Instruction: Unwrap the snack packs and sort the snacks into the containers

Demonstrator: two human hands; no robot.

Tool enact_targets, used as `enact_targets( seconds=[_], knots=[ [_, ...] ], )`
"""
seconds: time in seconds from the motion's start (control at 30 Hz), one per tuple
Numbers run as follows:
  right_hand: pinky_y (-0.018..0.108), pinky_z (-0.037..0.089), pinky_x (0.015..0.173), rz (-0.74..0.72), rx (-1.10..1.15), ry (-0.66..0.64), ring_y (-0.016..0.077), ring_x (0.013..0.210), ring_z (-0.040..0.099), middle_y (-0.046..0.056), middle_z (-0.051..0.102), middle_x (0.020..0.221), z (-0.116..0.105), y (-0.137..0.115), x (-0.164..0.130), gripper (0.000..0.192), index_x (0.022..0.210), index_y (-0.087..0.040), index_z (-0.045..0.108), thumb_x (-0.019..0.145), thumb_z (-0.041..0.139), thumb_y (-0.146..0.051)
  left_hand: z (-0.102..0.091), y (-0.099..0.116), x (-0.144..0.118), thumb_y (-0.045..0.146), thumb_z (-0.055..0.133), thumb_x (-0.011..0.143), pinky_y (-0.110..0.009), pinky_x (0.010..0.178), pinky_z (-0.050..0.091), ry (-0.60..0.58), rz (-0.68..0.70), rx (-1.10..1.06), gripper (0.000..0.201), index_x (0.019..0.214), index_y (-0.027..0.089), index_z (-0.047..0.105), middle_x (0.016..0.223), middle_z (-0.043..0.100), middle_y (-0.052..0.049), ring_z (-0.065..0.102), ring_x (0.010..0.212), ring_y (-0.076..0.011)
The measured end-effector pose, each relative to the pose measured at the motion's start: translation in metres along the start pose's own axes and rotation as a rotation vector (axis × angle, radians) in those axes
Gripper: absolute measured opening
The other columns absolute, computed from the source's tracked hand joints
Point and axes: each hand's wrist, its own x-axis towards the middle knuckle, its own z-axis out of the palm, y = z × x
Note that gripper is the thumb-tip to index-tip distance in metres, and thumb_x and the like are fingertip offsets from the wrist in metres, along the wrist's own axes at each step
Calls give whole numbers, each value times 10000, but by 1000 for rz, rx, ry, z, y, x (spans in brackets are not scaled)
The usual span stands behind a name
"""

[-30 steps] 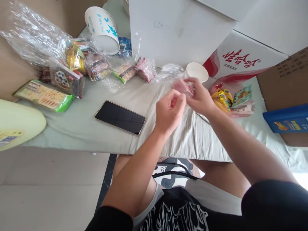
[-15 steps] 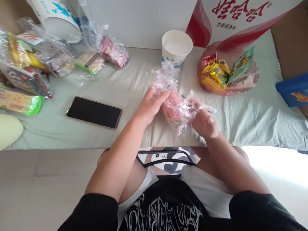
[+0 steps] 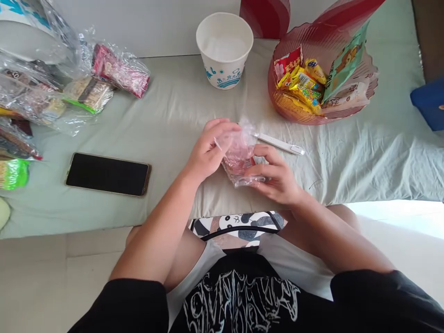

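Observation:
Both hands meet over the near edge of a pale green cloth-covered surface (image 3: 166,115). My left hand (image 3: 206,150) pinches the top of a small clear plastic bag (image 3: 239,155) with something pink inside. My right hand (image 3: 275,178) cups the same bag from below and the right. The bag is crumpled between the two hands. A white pen-like stick (image 3: 280,144) lies on the cloth just behind my right hand.
A white paper cup (image 3: 225,51) stands behind the hands. A red see-through bowl (image 3: 294,111) of wrapped snacks sits at the back right. A black phone (image 3: 108,174) lies to the left. Bagged snack packets (image 3: 118,69) are piled at the far left. A blue box (image 3: 428,101) is at the right edge.
The hands have drawn the bag closer to the near edge and bunched it smaller. The view has tilted down, so cup and bowl sit higher in the picture.

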Motion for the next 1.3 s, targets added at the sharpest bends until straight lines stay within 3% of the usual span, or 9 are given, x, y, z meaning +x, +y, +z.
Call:
enact_targets(
  seconds=[0.2, 0.37, 0.47, 0.57, 0.67, 0.83, 0.97, 1.13, 1.3],
  knots=[
    [440, 590, 836, 123, -125, 174, 224, 924, 614, 64, 597, 1008, 5, 4, -2, 86, 937, -300, 769, 918, 748, -381, -2, 9, -12, 588, 574, 926, -493, 1186, 479, -265, 168, 121, 493, 1110, 196, 810, 1513, 495, -139, 581, 1358, -351],
    [463, 572, 833, 105, -224, 327, 238, 920, 558, 53, 493, 954, 12, 2, -7, 31, 912, -368, 749, 893, 762, -388, 1, 13, -12, 713, 426, 984, -429, 1162, 495, -161, 49, 24, 639, 1027, 200, 804, 1387, 610, -123, 597, 1341, -320],
    [505, 569, 875, 73, -318, 371, 269, 995, 570, 68, 505, 1011, 11, -1, -8, 33, 901, -383, 735, 896, 748, -414, 4, 12, -10, 626, 517, 987, -396, 1089, 542, -102, -32, 89, 519, 977, 205, 818, 1413, 595, -107, 637, 1271, -287],
    [519, 568, 904, 79, -297, 341, 284, 1061, 602, 80, 562, 1090, 9, -1, -5, 70, 913, -352, 727, 922, 714, -420, 5, 9, -10, 428, 666, 913, -411, 1118, 532, -159, 46, 204, 292, 988, 212, 846, 1456, 557, -104, 624, 1293, -290],
    [475, 575, 884, 121, -195, 305, 259, 1019, 643, 76, 633, 1064, 10, 2, 0, 87, 901, -302, 714, 939, 701, -378, 4, 9, -12, 310, 609, 918, -442, 1212, 462, -239, 127, 235, 289, 1056, 217, 846, 1458, 561, -105, 597, 1347, -290],
    [399, 566, 781, 272, -149, 292, 223, 884, 640, 50, 665, 953, 14, 8, 6, 145, 874, -262, 639, 889, 736, -369, 5, 14, -14, 415, 613, 939, -466, 1241, 428, -287, 137, 183, 342, 1127, 202, 804, 1459, 568, -128, 561, 1398, -315],
    [376, 539, 731, 360, -177, 299, 208, 805, 590, 24, 644, 886, 15, 9, 7, 259, 910, -264, 559, 854, 761, -416, 12, 12, -15, 439, 797, 827, -473, 1234, 419, -204, 152, 230, 487, 1255, 231, 694, 1444, 590, -123, 557, 1393, -326],
    [405, 537, 803, 253, -232, 303, 222, 852, 617, 46, 661, 934, 4, 7, 7, 130, 986, -268, 574, 963, 612, -390, 10, -10, -12, 535, 844, 819, -470, 1184, 455, -1, 88, 194, 793, 1471, 290, 465, 1468, 563, -117, 559, 1379, -315],
    [522, 509, 944, 342, -595, 307, 313, 1047, 632, 128, 686, 1137, -18, 23, 0, 241, 1131, -221, 633, 902, 629, -297, -9, -26, -4, 570, 806, 852, -458, 1043, 559, 213, 99, 93, 659, 1377, 348, 475, 1320, 623, -70, 671, 1190, -281]
  ],
)
